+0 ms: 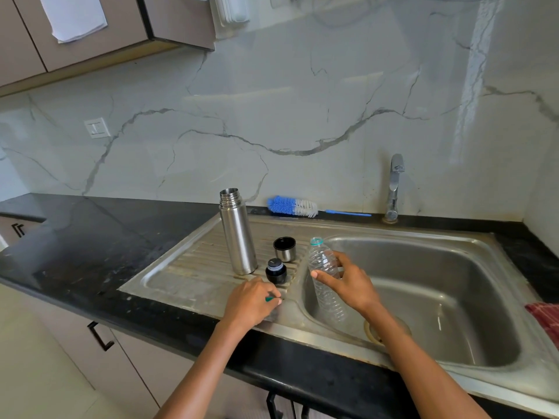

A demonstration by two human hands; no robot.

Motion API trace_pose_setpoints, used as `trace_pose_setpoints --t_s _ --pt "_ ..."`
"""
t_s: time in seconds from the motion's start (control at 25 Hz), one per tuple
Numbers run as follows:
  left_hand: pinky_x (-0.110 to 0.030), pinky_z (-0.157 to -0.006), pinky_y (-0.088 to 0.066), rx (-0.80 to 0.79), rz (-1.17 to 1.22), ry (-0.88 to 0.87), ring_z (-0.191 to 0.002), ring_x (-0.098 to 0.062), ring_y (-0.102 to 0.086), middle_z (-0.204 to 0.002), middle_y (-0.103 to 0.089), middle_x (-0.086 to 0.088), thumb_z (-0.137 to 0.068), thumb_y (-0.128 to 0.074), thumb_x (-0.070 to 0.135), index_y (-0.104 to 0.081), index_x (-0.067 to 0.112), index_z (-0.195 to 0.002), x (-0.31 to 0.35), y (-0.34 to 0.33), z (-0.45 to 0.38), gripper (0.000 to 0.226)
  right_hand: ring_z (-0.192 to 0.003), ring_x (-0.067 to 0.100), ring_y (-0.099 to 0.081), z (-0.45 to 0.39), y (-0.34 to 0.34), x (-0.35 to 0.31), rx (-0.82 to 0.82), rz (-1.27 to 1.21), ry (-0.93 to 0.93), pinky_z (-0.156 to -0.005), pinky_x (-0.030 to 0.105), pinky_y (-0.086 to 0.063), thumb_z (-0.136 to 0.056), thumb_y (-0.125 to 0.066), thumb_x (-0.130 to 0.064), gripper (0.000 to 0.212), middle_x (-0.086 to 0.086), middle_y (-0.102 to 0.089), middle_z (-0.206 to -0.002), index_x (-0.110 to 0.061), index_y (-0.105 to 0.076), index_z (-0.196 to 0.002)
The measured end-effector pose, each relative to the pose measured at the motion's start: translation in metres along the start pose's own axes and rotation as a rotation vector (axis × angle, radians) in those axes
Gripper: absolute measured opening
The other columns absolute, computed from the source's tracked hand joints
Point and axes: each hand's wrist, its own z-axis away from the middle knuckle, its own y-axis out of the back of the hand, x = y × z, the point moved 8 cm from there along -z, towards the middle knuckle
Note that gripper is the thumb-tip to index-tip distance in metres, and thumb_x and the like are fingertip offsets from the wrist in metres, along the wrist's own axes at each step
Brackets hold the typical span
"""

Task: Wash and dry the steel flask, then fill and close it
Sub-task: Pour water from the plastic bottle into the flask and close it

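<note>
You're at the filling step: your right hand (348, 282) grips the uncapped bottle (325, 276), your left hand (252, 297) pinches its green cap (271, 298); next, pour into the open flask (237, 231), frame centre.

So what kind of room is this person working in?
Most likely a home kitchen. A steel sink with a ribbed draining board is set into a dark countertop, a tap stands against the marble-look wall, and cabinets hang above.
</note>
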Motion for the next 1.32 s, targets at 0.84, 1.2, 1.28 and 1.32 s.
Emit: trace_pose_setpoints --t_s 0.84,1.2,1.28,1.32 --pt "-0.035 -0.09 -0.052 0.085 1.827 0.13 -0.095 -0.023 -0.069 -0.099 -0.075 -0.007 -0.089 -0.075 0.015 -0.07 0.016 -0.097 0.133 -0.018 -0.115 0.009 -0.125 0.012 -0.056 -0.009 0.063 0.018 0.289 0.037 -0.037 -0.103 0.036 -0.048 -0.075 -0.073 -0.07 0.083 -0.01 -0.056 -0.14 -0.037 -0.045 -0.146" --pt "-0.032 -0.085 -0.05 0.093 1.708 0.069 -0.097 -0.02 -0.069 -0.101 -0.075 -0.005 -0.078 -0.084 0.028 -0.071 0.014 -0.103 0.123 -0.026 -0.124 0.032 -0.116 0.011 -0.06 -0.024 0.062 0.02 0.293 0.087 -0.021 -0.097 0.036 -0.051 -0.073 -0.069 -0.076 0.084 -0.012 -0.052 -0.131 -0.044 -0.043 -0.146" --pt "-0.035 -0.087 -0.048 0.082 1.667 0.043 -0.099 -0.019 -0.069 -0.103 -0.077 -0.004 -0.076 -0.085 0.028 -0.073 0.015 -0.106 0.121 -0.024 -0.124 0.035 -0.117 0.01 -0.059 -0.023 0.063 0.018 0.288 0.11 -0.025 -0.095 0.034 -0.051 -0.074 -0.069 -0.075 0.084 -0.012 -0.053 -0.132 -0.043 -0.044 -0.147" --pt "-0.037 -0.09 -0.048 0.072 1.649 0.03 -0.103 -0.02 -0.069 -0.107 -0.077 -0.005 -0.076 -0.083 0.029 -0.074 0.015 -0.108 0.121 -0.024 -0.124 0.037 -0.115 0.009 -0.059 -0.023 0.064 0.018 0.287 0.115 -0.027 -0.095 0.034 -0.051 -0.075 -0.069 -0.075 0.084 -0.013 -0.054 -0.131 -0.042 -0.044 -0.147"
